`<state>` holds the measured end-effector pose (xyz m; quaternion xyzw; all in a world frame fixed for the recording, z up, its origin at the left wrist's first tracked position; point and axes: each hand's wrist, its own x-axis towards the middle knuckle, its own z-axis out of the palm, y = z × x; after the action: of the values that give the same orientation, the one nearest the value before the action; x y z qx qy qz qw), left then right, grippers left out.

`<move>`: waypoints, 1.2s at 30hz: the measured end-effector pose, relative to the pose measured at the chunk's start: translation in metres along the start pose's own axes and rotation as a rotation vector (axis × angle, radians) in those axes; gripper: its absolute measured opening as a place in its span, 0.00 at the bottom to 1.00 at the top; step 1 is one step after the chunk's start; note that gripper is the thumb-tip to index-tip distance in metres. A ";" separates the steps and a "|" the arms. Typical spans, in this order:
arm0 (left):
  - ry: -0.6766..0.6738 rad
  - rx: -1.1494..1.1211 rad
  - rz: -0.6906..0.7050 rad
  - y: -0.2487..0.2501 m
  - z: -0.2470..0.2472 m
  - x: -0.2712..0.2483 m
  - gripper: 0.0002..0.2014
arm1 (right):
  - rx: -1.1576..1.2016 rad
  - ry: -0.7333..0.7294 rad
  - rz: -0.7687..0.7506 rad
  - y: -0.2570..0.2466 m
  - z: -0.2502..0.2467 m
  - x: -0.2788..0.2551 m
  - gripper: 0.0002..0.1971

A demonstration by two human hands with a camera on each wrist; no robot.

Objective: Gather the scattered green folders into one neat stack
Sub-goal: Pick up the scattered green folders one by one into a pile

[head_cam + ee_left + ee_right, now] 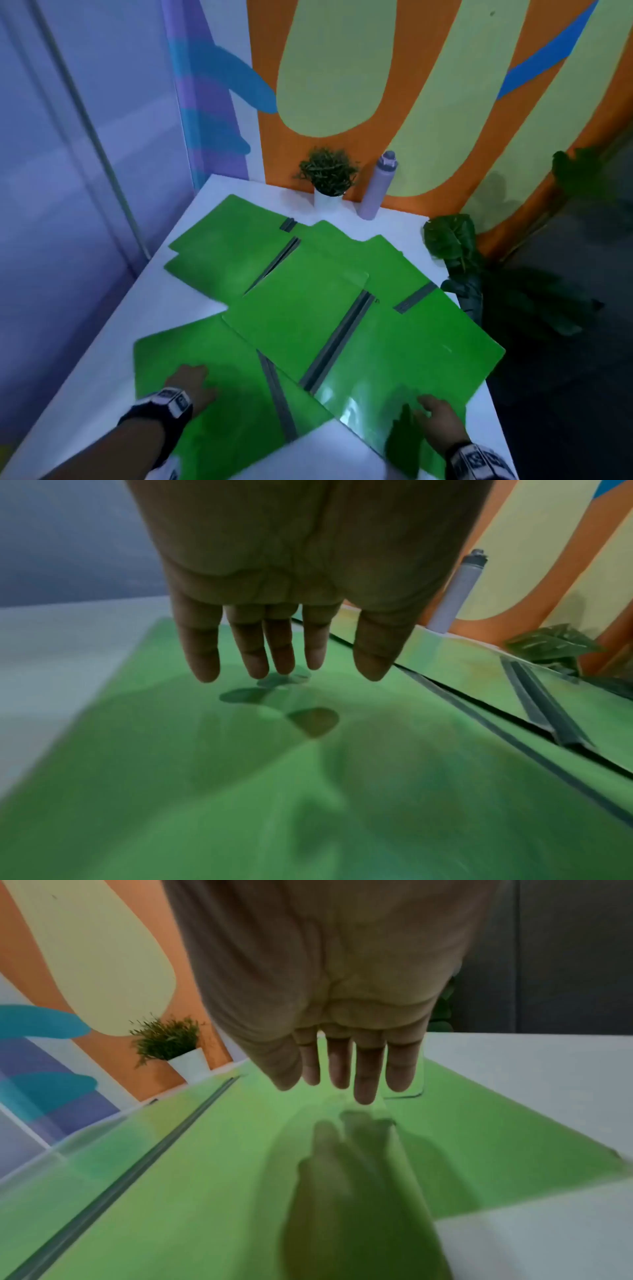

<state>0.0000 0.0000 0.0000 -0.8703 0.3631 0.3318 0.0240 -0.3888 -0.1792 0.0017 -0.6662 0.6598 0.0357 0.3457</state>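
Several green folders with grey spines lie spread and overlapping on the white table (113, 322). My left hand (191, 380) hovers palm down over the nearest left folder (236, 397), fingers straight and slightly apart; in the left wrist view the left hand (284, 666) casts fingertip shadows on that folder (240, 791). My right hand (436, 416) reaches over the near right folder (404, 353), fingers straight; the right wrist view shows the right hand (342, 1088) just above the glossy folder (222, 1177). A middle folder (294, 318) overlaps both. More folders (226, 236) lie farther back.
A small potted plant (327, 178) and a lilac bottle (378, 186) stand at the table's back edge against the painted wall. A dark leafy plant (452, 243) stands off the right edge. Bare white table shows at the left and near edge.
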 end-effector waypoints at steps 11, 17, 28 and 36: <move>0.043 0.069 -0.001 -0.008 0.063 0.000 0.54 | 0.030 0.029 0.273 0.001 0.013 0.028 0.33; 0.056 0.163 -0.114 -0.041 0.040 -0.011 0.51 | 0.114 0.005 0.394 -0.010 0.007 0.032 0.35; 0.101 -0.044 -0.033 0.029 0.056 -0.011 0.28 | 0.559 -0.166 0.371 0.010 0.054 0.073 0.39; 0.024 0.055 0.021 0.022 0.062 -0.004 0.46 | 0.805 -0.213 0.360 -0.025 0.044 0.031 0.22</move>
<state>-0.0511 0.0042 -0.0419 -0.8693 0.3816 0.3117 0.0399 -0.3446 -0.1865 -0.0370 -0.3460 0.6872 -0.0956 0.6316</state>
